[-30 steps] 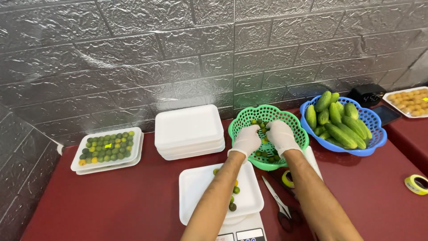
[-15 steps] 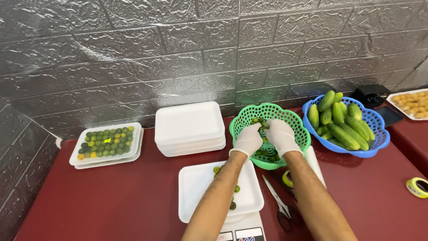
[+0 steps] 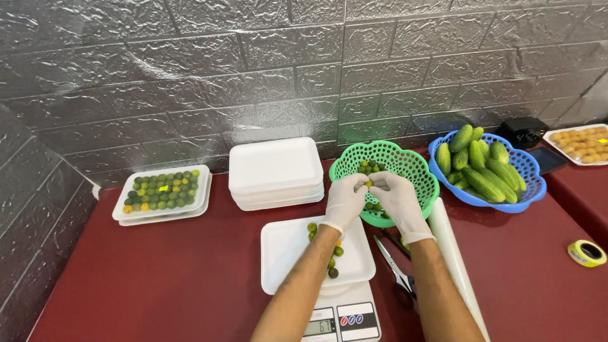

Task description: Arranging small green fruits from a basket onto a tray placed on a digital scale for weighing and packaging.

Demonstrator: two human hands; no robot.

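Both of my hands wear white gloves and meet over the near rim of a green perforated basket (image 3: 405, 158) that holds small green limes (image 3: 370, 168). My left hand (image 3: 345, 199) and my right hand (image 3: 396, 197) pinch one small yellowish-green lime (image 3: 368, 183) between their fingertips. Just below them a white foam tray (image 3: 288, 253) with several limes along its right side rests on a white kitchen scale (image 3: 342, 316).
A stack of white foam trays (image 3: 275, 171) and a wrapped tray of limes (image 3: 163, 193) sit to the left. A blue basket of cucumbers (image 3: 487, 168), scissors (image 3: 396, 269), a cling-film roll (image 3: 453, 253), a yellow tape roll (image 3: 586, 253) and a tray of orange fruit (image 3: 579, 144) lie to the right.
My hands have come up and back out of the green basket to its near rim, fingertips now together on a lime. The view has shifted slightly.
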